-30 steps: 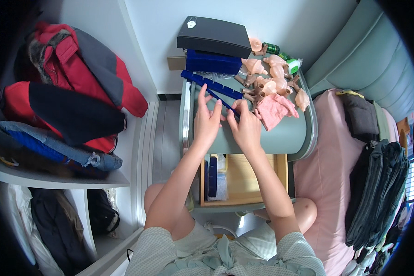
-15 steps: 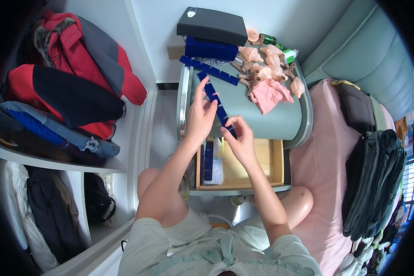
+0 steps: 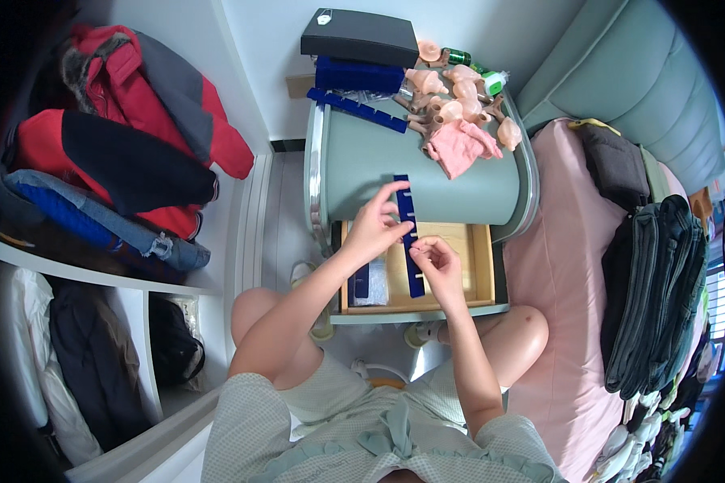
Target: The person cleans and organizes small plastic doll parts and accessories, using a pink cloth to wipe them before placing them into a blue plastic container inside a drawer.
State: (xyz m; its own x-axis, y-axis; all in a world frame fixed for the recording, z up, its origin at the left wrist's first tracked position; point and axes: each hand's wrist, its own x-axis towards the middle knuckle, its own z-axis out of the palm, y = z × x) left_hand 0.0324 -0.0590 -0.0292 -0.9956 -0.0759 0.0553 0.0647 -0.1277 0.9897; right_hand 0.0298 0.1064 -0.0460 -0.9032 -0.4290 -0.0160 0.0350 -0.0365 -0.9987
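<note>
A long dark blue notched strip (image 3: 405, 208) is held nearly in line with my body, its near end over the open drawer (image 3: 482, 256). My left hand (image 3: 373, 231) grips its left edge, fingers behind and thumb near the middle. Against the lower right side, the thumb and fingertips of my right hand (image 3: 441, 270) are pinched together. Inside the drawer lie another dark blue piece (image 3: 362, 282) and a clear plastic packet (image 3: 375, 286). A second notched strip (image 3: 358, 110) rests on the green-grey nightstand (image 3: 354, 173), in front of a blue box (image 3: 354, 75).
A black box (image 3: 358, 38) sits behind the blue one. Peach-coloured shell-like pieces (image 3: 463, 90), a pink cloth (image 3: 461, 148) and a green-white bottle (image 3: 494, 82) crowd the nightstand's back right. Beside it is a pink-covered bed (image 3: 560, 266) with folded clothes (image 3: 648, 298); shelves of clothes (image 3: 137, 129) stand left.
Both hands have brought the strip nearer to me, and it has turned from slanting to almost straight. My right hand has drawn its fingertips into a tighter pinch. The view has shifted slightly.
</note>
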